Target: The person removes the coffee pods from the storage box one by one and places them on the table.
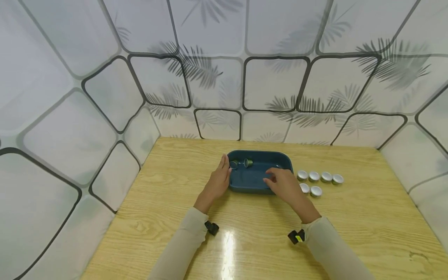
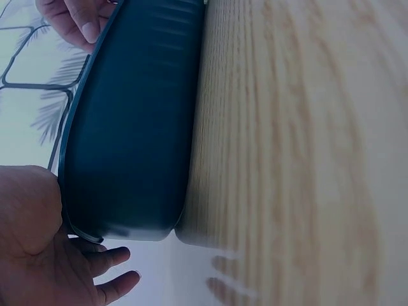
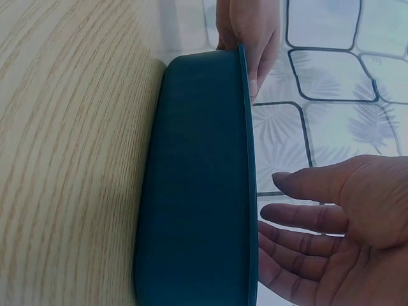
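Note:
A dark blue rectangular tray (image 1: 251, 179) stands on the table. Inside, toward its left end, lie two small green coffee capsules (image 1: 248, 162) on their sides. My left hand (image 1: 218, 181) rests along the tray's left end, its fingers straight against the rim; in the left wrist view this hand (image 2: 35, 236) is beside the tray wall. Over the right part of the tray hovers my right hand (image 1: 285, 186), thumb and fingers apart and nothing between them. The right wrist view shows that hand (image 3: 344, 233) with loosely bent fingers above the rim.
To the right of the tray, several capsules (image 1: 314, 177) with white lids stand in two rows, the nearer row partly behind my right hand. The wooden table (image 1: 168, 233) meets patterned fabric walls (image 1: 217, 83) at the back and sides.

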Demonstrator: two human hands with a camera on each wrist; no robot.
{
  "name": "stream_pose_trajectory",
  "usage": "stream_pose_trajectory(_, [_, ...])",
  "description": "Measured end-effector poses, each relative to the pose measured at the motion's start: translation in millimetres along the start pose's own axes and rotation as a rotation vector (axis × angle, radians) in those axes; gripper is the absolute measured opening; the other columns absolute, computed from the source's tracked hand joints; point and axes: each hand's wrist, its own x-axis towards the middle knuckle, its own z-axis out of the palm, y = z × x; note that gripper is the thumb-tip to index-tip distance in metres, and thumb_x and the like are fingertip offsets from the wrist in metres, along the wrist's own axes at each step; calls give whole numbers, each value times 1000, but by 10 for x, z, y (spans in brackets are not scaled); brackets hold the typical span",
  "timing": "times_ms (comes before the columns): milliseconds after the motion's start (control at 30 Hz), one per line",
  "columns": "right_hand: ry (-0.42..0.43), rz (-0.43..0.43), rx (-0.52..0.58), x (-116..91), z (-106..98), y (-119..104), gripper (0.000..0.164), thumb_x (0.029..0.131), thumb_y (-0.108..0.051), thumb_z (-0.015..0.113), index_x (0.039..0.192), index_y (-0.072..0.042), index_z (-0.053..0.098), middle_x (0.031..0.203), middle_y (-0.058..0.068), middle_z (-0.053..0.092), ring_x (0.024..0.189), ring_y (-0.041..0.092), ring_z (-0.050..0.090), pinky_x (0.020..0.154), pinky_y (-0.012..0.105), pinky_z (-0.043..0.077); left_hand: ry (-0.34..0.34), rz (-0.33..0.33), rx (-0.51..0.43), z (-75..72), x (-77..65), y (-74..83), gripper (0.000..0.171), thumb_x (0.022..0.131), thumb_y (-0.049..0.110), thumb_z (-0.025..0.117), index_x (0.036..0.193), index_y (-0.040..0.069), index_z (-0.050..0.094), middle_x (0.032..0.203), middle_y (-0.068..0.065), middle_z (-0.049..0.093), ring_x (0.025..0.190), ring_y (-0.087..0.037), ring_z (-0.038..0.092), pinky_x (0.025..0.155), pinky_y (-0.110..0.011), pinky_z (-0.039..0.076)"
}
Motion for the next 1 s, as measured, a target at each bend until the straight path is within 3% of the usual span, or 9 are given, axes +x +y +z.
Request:
stream_pose_trajectory(400, [-5,-22,9,64,23,-45,30,95,-16,73,118,3,71,86,6,74,73,17,69,65,37,58,13,13,21,0,10,0,57,113,17,36,158,-10,14,166,-25,9,142,-40,39,112,-49,40])
stream_pose_trajectory(600, [-21,-15,22,104,18,-79,31,96,-16,73,119,3,70,89,7,75,76,17,70,67,38,59,27,27,26,-2,16,5,56,112,16,37,157,-12,16,165,-28,12,147,-40,30,116,-48,34])
stream_pose_trajectory(1000, [-55,0,23,123,51,-85,32,96,-19,73,120,1,71,83,3,72,67,12,65,62,34,56,-32,-62,49,-9,3,27,59,113,24,34,160,-4,13,168,-22,9,152,-32,24,112,-61,30])
